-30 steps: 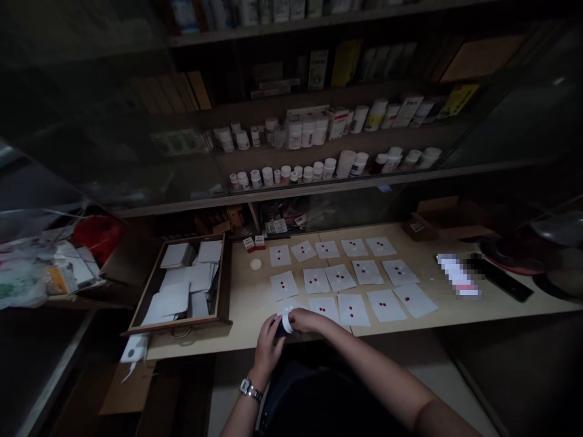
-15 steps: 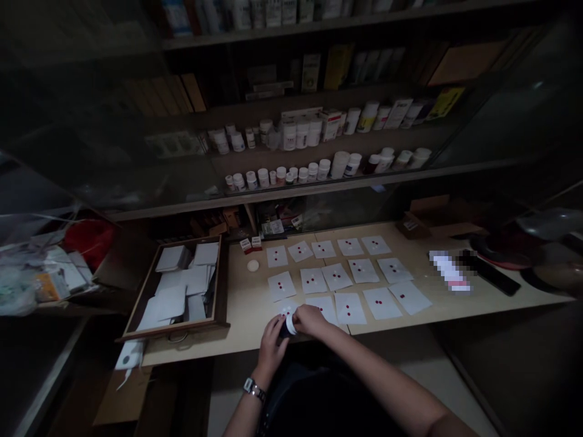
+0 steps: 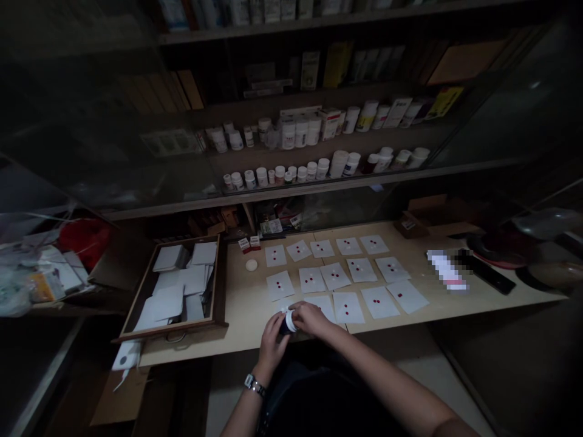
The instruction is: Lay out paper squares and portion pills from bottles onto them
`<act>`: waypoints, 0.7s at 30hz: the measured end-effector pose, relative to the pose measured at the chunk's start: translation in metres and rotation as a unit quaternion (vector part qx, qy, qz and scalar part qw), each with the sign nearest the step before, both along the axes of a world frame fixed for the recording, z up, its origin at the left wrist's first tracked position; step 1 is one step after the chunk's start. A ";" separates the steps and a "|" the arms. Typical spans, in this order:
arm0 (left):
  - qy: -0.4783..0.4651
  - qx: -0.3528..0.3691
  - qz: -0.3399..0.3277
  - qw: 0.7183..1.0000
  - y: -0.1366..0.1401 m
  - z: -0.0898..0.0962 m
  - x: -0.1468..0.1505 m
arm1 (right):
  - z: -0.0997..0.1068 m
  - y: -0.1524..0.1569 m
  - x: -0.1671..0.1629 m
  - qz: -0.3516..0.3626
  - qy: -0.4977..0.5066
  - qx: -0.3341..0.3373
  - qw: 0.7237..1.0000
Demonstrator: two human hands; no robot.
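My left hand (image 3: pixel 272 340) is wrapped round a small dark pill bottle (image 3: pixel 284 328) with a white top end, tilted to the right above the front edge of the table. My right hand (image 3: pixel 310 319) is closed, with its fingertips at the bottle's white end; what they hold, if anything, is hidden. Beyond the hands lie rows of white paper squares (image 3: pixel 348 308), most bearing a few red pills (image 3: pixel 347 313) and some paler ones. My hands partly cover the nearest papers. A round whitish lid (image 3: pixel 251 265) lies flat on the table, left of the papers.
An open drawer (image 3: pixel 221 285) at left holds stacked white paper packets (image 3: pixel 169 302). Two small boxes (image 3: pixel 249 243) stand behind the lid. Rows of medicine bottles (image 3: pixel 300 132) fill the shelves. A dark phone (image 3: pixel 494 279) and an open carton (image 3: pixel 412 224) are on the right.
My right hand has shifted slightly up and left at the bottle's white end, which is tilted a little differently. My left hand keeps its hold, and the view has moved slightly.
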State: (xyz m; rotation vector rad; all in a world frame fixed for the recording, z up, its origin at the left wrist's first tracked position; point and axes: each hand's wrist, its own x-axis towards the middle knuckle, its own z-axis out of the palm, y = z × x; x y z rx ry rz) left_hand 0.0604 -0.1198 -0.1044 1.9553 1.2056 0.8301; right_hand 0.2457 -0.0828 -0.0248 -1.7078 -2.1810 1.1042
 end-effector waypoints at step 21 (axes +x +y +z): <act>0.013 -0.010 0.026 1.000 0.004 -0.013 0.015 | -0.092 -0.003 0.065 -0.186 -0.041 0.065 0.979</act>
